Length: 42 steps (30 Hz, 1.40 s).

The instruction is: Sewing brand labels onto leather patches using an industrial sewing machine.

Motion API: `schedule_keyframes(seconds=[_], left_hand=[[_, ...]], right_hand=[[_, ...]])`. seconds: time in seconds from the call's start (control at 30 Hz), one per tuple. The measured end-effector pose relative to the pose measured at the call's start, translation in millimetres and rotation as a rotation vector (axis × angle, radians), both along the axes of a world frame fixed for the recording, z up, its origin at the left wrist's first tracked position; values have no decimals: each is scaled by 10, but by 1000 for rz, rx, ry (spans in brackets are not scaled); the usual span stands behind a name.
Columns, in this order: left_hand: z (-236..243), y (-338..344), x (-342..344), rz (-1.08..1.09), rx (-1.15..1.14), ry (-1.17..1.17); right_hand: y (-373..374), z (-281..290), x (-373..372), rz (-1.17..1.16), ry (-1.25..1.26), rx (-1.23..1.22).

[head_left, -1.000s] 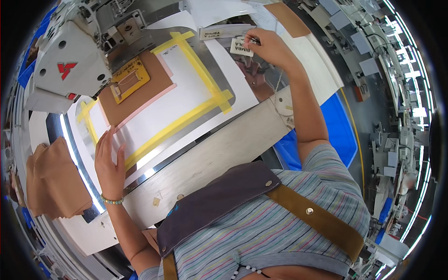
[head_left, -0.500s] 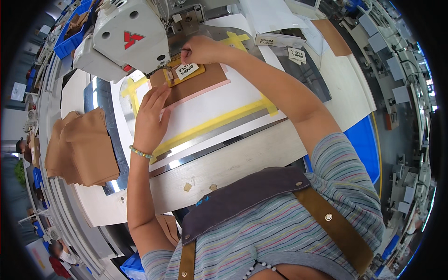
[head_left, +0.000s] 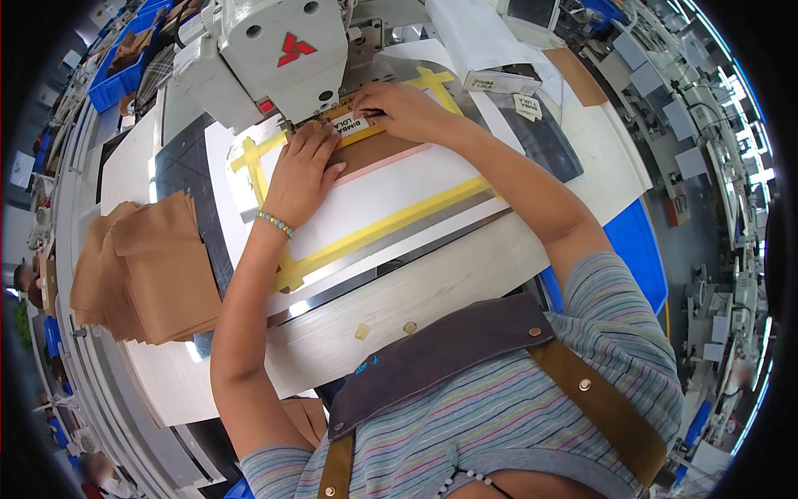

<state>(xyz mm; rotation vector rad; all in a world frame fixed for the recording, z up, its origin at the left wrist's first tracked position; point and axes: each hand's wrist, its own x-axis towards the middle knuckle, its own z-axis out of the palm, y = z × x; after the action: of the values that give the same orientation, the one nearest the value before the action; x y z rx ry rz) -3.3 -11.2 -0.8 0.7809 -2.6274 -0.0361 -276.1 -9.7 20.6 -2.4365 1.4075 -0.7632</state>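
Note:
On a brown panel with a pink edge (head_left: 370,155), beneath the sewing machine head (head_left: 283,62), lies a yellow template frame (head_left: 376,130). A white label with black print (head_left: 352,125) sits inside the frame. My left hand (head_left: 304,173) rests on the panel's left part, fingers stretched forward close to the needle area. At the frame's right end, my right hand (head_left: 405,112) has its fingers closed around a thin dark tool (head_left: 373,112), its tip by the label. The exact kind of tool is too small to make out.
Brown sheets (head_left: 162,266) are stacked at the left. Yellow tape (head_left: 391,218) borders the white work sheet. At the right lie a small pile of labels (head_left: 527,106) and an open white box (head_left: 501,81). A blue bin (head_left: 636,254) stands beyond the table's right edge.
My left hand has moved forward and right, nearer the label. My right hand has shifted from the label's top to its right side. The whole view has also shifted slightly.

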Motion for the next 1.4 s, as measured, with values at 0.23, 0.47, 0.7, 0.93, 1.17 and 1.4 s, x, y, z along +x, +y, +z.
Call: schedule_keyframes(seconds=[0.23, 0.47, 0.7, 0.93, 1.17, 1.4], left_hand=[[-44, -93, -22, -40, -22, 41], [-69, -75, -25, -28, 32, 56], [-44, -49, 55, -32, 99, 224], [49, 16, 244, 115, 183, 233], [127, -27, 277, 141, 199, 150], [162, -74, 291, 175, 259, 80]], right_hand=[[294, -139, -125, 42, 184, -31], [191, -193, -62, 50, 188, -94], [129, -265, 16, 177, 233, -164], [-17, -154, 22, 251, 389, -198], [-42, -234, -5, 242, 265, -221], [-49, -293, -20, 236, 202, -226]])
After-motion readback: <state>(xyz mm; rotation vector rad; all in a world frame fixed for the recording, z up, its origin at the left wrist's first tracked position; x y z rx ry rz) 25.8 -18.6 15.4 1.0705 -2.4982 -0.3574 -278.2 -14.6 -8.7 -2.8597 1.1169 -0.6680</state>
